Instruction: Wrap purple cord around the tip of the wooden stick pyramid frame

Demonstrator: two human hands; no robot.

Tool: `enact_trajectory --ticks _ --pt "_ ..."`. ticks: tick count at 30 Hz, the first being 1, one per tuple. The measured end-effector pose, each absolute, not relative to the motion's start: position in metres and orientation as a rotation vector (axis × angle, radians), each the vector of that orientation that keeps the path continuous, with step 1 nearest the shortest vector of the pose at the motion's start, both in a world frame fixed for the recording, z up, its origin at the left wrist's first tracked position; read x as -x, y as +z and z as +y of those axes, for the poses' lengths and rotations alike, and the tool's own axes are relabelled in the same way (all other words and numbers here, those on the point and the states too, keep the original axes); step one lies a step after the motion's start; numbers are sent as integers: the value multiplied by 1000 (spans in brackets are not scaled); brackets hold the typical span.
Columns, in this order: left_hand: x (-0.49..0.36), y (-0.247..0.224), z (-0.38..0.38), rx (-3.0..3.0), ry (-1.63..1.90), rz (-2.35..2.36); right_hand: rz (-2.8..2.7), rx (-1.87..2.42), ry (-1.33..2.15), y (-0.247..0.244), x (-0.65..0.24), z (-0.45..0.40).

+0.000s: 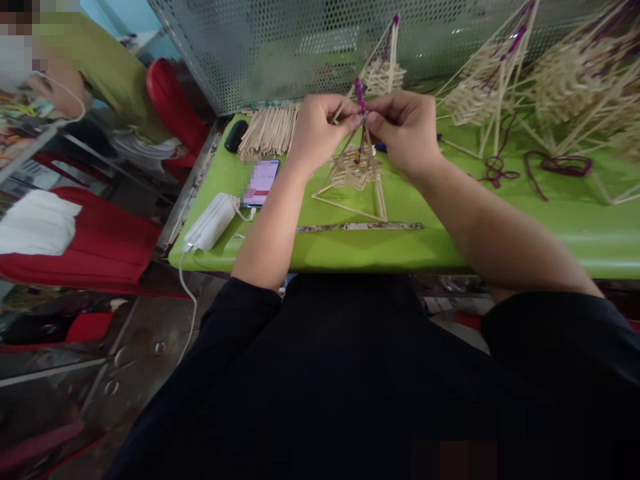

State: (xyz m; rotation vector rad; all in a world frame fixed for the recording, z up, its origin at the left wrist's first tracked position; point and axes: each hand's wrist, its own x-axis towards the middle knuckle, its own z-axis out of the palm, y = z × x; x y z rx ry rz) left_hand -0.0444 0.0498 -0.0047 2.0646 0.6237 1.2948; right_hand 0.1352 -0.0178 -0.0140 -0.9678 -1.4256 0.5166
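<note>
A stick frame (379, 198) shaped like a pyramid stands on the green table (325, 255), with a stack of short sticks (356, 167) inside it. Purple cord (359, 95) is wound at its peak. My left hand (320, 130) pinches at the peak from the left, fingers closed. From the right, my right hand (407, 130) is closed at the same spot, thumb and index finger together on the purple cord. The fingertips of both hands nearly meet, and the cord's ends between them are too small to make out.
Several similar stick frames (475, 100) stand at the back right beside loose purple cord (565, 165). Left of my hands are loose sticks (270, 130), a phone (263, 180) and a white power bank (210, 220). A flat strip (360, 227) lies in front. A person sits far left.
</note>
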Motion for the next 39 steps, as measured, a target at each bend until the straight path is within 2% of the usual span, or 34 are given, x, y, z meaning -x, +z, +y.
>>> enact_trajectory --ticks 10,21,30,39 --pt "45 -5 49 -2077 1222 691 -1401 975 444 -17 -134 -23" --pt "43 3 32 -2078 1343 558 -1301 895 396 -18 -125 -24" --pt "47 -7 56 -1966 1206 593 -1360 910 741 -19 -154 -19" --pt "55 -5 60 -1946 1158 534 -1653 965 497 -16 -152 -24"
